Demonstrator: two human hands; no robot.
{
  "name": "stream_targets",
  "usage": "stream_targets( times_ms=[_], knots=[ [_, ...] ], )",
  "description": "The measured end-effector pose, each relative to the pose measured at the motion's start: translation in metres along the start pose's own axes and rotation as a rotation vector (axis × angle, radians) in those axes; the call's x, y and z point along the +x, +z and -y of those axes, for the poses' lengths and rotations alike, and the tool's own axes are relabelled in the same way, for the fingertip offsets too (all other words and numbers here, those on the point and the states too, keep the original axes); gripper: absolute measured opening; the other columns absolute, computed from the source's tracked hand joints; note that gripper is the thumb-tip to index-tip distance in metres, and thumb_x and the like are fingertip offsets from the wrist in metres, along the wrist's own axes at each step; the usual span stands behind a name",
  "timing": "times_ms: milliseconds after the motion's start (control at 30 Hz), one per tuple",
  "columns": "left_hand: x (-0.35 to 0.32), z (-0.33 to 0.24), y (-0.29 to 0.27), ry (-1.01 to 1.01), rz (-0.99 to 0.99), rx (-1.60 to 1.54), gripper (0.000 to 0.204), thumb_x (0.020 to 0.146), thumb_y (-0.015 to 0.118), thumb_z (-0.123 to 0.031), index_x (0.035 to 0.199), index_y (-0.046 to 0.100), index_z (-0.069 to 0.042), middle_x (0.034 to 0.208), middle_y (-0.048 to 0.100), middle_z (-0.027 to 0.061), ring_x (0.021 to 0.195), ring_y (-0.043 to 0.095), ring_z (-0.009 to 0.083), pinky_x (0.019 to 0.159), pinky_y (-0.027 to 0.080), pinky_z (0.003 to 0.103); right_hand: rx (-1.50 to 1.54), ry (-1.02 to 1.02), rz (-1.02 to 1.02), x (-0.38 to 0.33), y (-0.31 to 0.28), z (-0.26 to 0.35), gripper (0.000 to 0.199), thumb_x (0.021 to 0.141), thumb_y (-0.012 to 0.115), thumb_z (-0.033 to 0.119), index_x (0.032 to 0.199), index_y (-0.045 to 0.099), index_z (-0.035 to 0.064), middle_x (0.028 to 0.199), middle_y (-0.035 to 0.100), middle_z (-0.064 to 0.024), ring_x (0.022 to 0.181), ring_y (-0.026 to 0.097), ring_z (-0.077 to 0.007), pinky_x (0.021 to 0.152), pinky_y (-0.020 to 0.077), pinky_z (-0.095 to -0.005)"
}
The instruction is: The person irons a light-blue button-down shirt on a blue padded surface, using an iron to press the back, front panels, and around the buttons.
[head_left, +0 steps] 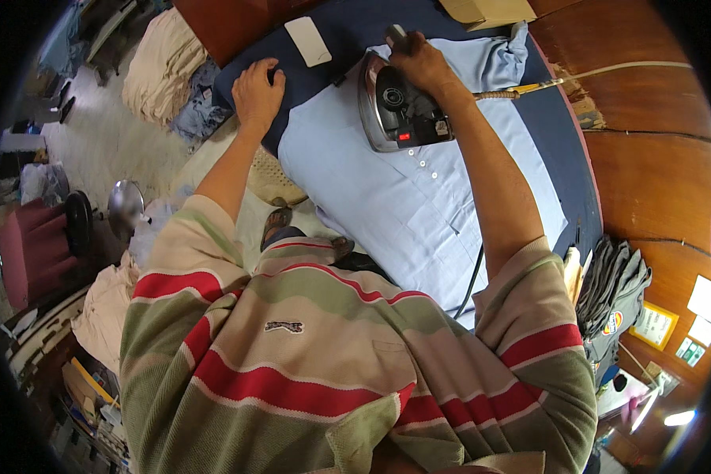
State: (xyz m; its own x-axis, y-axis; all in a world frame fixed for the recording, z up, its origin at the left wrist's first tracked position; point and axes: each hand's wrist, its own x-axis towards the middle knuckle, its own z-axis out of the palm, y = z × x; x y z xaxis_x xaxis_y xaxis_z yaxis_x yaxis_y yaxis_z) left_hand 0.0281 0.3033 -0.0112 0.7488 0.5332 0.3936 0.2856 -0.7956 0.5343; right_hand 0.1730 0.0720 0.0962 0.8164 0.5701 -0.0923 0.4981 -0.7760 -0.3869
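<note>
A light blue buttoned shirt [355, 178] lies spread over the dark blue padded table [270, 47], its small white buttons running down the middle. My right hand [423, 67] is wrapped round the handle of a clothes iron [381, 118], which rests on the shirt beside the buttons. A small red light glows on the iron. My left hand [258, 93] lies on the table's left edge, just off the shirt, with nothing in it and the thumb apart from the fingers. The shirt's sleeve [494, 59] lies bunched beyond my right forearm.
A white card-like piece [308, 42] lies on the table near my left hand. A cardboard box [488, 11] sits at the far edge. The cord [529, 88] runs right toward a wood-panelled wall [648, 182]. Heaped beige cloth [162, 63] stands at left, folded dark garments [612, 288] at right.
</note>
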Motion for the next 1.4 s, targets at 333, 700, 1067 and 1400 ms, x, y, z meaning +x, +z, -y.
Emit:
stream_targets(
  times_ms=[333,700,1067,1400],
  knots=[
    [0.004,-0.001,-0.007,-0.032,0.053,0.011,0.025,0.080,0.056,-0.025,0.101,0.061,-0.013,0.102,0.061,0.0046,0.100,0.054,0.0250,0.090,0.036,0.038,0.255,0.083,-0.067,-0.067,-0.032,0.030,0.064,0.077,0.058,0.040,0.125,0.045,-0.0011,0.107,0.059,-0.0258,0.101,0.059,-0.0348,0.087,0.0435,-0.0359],
    [0.042,-0.022,-0.008,0.458,0.164,-0.349,0.025,0.076,0.063,-0.024,0.100,0.059,-0.016,0.107,0.059,-0.0015,0.099,0.054,0.0217,0.089,0.032,0.041,0.139,0.419,-0.233,-0.073,-0.010,0.074,0.059,0.082,0.054,0.052,0.095,0.056,-0.0050,0.078,0.061,-0.0298,0.080,0.061,-0.0438,0.071,0.0476,-0.0453],
    [0.131,-0.086,0.086,0.688,0.843,-0.259,0.014,0.076,0.065,-0.020,0.089,0.062,-0.013,0.081,0.065,0.0034,0.084,0.062,0.0226,0.079,0.038,0.039,-0.025,0.431,-0.216,-0.040,0.017,0.065,0.045,0.083,0.052,0.041,0.090,0.057,-0.0032,0.077,0.062,-0.0264,0.078,0.062,-0.0421,0.071,0.0485,-0.0450],
    [0.128,-0.079,0.108,0.765,0.660,-0.327,0.008,0.076,0.061,-0.020,0.078,0.060,-0.012,0.072,0.064,0.0032,0.073,0.062,0.0250,0.068,0.041,0.038,0.085,0.534,-0.239,-0.031,0.003,0.088,0.040,0.085,0.054,0.035,0.084,0.055,-0.0054,0.070,0.059,-0.0279,0.072,0.060,-0.0437,0.066,0.0481,-0.0440]
  ],
)
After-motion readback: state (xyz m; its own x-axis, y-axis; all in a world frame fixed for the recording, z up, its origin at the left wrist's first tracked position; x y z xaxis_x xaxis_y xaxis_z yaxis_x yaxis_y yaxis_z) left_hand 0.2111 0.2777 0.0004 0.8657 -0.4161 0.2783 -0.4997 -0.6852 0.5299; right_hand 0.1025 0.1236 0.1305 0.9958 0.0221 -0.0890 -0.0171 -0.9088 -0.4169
